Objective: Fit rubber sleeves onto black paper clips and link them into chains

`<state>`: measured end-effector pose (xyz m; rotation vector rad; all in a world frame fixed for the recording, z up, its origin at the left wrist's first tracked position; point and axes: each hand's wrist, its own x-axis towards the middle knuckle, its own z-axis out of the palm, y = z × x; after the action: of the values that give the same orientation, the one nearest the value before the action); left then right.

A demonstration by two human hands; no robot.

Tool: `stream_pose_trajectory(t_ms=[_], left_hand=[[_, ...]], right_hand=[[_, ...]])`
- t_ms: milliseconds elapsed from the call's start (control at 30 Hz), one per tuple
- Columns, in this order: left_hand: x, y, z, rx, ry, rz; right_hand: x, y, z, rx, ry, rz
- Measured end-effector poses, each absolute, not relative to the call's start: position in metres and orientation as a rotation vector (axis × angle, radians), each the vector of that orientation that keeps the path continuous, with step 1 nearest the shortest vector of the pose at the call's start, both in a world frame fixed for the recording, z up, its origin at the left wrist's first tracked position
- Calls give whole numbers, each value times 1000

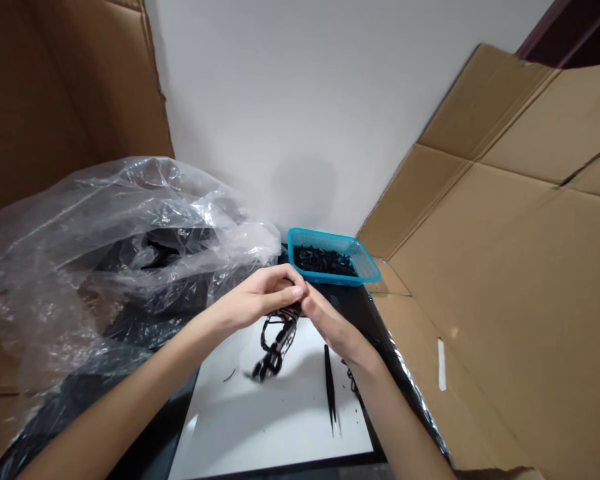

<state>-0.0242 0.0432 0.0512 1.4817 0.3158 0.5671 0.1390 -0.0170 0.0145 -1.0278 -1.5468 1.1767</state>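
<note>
A black openwork piece (278,345), made of thin bars and loops, hangs tilted above a white sheet (230,427). My left hand (267,293) is closed, with thumb and fingers pinching near the top end of the piece. Against those fingertips sits my right hand (325,320), its fingers closed at the same end and partly hidden. The upper end of the piece is covered by both hands. Black tweezers (329,387) lie on the sheet below my right hand. A thin dark scrap (229,375) rests on the sheet at left.
Behind my hands stands a blue plastic basket (367,267) holding many small black pieces. Crumpled clear plastic (130,207) spreads over the left side. Cardboard walls (505,280) rise on both sides. More black looped parts (351,379) lie beside my right forearm.
</note>
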Motion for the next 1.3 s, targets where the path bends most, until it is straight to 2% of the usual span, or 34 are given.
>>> stream_pose_trajectory(t_ms=[67,167,267,467,800,1033,1133,1233,1300], left_hand=[[-31,41,55,1454,302,588],[-41,41,63,1459,269,610],[-51,43,68,1463,312,607],[-59,40,73,1505,461,511],[-46,30,58,1224,370,553],[-49,20,68,1484,500,654],[-53,17,76,1751,549,652],[-55,14,81,1908,609,814],[-55,12,81,1924,610,862]], right_hand=[[130,-6,22,-860,-1523,1406],[129,0,28,-737,-1472,1546],[134,-2,37,-744,-1527,1510],[134,-12,60,-1038,-1723,1335],[137,-20,62,-870,-1642,1415],[139,-24,65,-913,-1816,984],[136,-29,68,-952,-1969,595],[132,-36,72,-996,-2068,143],[131,-39,73,-1004,-2091,-26]])
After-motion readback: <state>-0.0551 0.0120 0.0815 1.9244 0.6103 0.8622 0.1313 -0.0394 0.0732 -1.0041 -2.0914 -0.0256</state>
